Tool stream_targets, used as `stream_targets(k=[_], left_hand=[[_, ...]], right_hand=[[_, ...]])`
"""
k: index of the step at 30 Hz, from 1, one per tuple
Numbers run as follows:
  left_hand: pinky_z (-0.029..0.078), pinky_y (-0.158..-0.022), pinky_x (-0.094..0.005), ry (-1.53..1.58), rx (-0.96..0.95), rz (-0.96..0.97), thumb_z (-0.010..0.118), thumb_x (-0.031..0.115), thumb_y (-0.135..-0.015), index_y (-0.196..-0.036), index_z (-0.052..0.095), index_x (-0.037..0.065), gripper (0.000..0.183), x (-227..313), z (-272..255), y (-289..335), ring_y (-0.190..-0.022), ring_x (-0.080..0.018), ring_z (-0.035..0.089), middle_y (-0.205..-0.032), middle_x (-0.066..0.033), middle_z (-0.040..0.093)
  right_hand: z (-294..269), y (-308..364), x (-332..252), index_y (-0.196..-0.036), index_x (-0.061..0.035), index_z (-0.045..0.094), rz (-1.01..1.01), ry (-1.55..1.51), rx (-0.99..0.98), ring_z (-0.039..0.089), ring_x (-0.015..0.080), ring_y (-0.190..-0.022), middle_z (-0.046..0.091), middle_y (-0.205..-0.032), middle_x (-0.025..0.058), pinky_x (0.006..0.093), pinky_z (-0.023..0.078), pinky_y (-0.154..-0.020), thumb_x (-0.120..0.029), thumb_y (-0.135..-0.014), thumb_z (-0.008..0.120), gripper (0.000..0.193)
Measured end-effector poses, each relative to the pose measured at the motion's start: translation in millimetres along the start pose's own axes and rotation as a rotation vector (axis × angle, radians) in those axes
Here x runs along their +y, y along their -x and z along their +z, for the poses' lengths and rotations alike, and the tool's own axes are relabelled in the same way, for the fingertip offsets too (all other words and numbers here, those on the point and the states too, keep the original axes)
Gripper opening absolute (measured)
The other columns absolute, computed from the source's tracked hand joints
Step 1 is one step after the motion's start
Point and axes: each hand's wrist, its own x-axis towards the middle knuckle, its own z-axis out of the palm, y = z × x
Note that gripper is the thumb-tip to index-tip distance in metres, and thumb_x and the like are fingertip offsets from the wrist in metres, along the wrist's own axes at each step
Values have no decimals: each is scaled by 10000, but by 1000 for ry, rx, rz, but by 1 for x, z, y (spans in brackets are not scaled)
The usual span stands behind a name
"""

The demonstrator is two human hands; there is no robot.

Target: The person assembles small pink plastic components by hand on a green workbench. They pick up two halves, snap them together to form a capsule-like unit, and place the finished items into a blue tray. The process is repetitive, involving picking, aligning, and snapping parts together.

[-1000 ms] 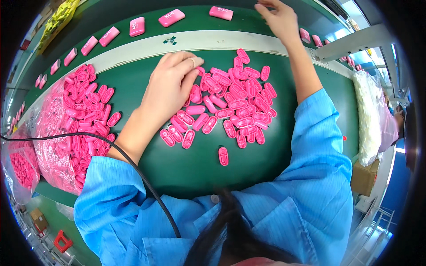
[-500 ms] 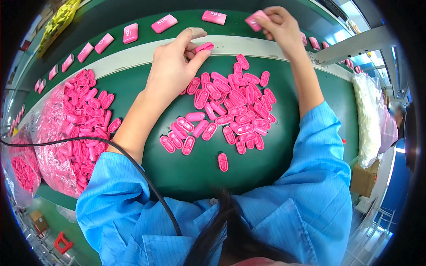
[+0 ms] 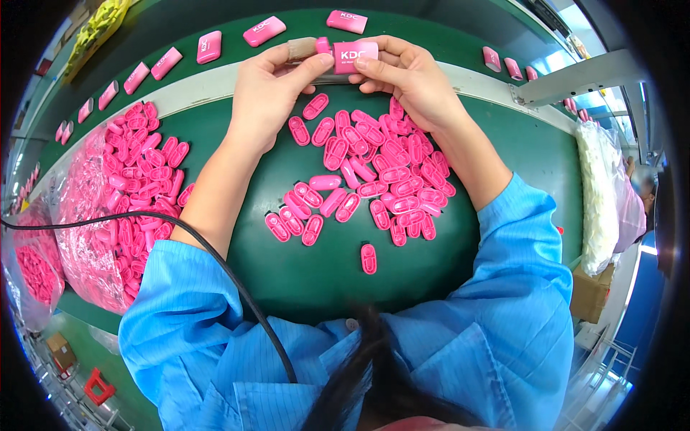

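My left hand (image 3: 269, 90) is closed on a small pink oval cap (image 3: 323, 46), held between thumb and a finger with a tan covering on its tip. The cap is up against the left end of a pink box-shaped case (image 3: 354, 56); whether they are joined I cannot tell. My right hand (image 3: 406, 75) pinches that case at its right side, printed face up. Below both hands a loose heap of pink oval caps (image 3: 395, 172) lies on the green work surface (image 3: 316, 269), most with the hollow side up. One single cap (image 3: 369, 258) lies apart, nearer me.
A pale rail (image 3: 194, 95) runs behind the heap; beyond it pink cases (image 3: 264, 31) stand in a spaced row on a green belt. At left a clear plastic bag (image 3: 83, 230) spills more caps. A black cable (image 3: 215, 253) crosses my left sleeve. A metal bracket (image 3: 568, 77) juts in at right.
My right hand has come left and nearer, bringing the case from over the belt to the cap. My left hand has shifted slightly, still holding the cap.
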Motion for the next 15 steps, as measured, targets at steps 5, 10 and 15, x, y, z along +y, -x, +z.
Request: stream_targets(k=[5,10,15], left_hand=[[504,-733,-222,79,-44,-63,656,124,-815,-1052,611,-35,289,1,3,2,-831,-126,624,-942,-96,646],[513,-745,-230,-103,-51,-26,638,99,-828,-1057,607,-45,272,4,1,2,-819,-145,640,-932,-112,652],[511,-768,-243,-169,-19,-6,637,95,-829,-1079,599,-46,289,8,5,5,-826,-146,639,-938,-108,653]], right_hand=[[0,-1,2,-1085,46,543,-17,-24,8,634,162,-834,634,-959,126,247,521,-763,-93,-818,642,317],[3,2,-4,-1099,36,537,-67,62,15,623,151,-869,621,-983,102,233,515,-794,-58,-825,624,302],[2,3,-3,-1088,49,541,-147,144,28,624,166,-883,625,-980,127,264,518,-810,-41,-805,642,313]])
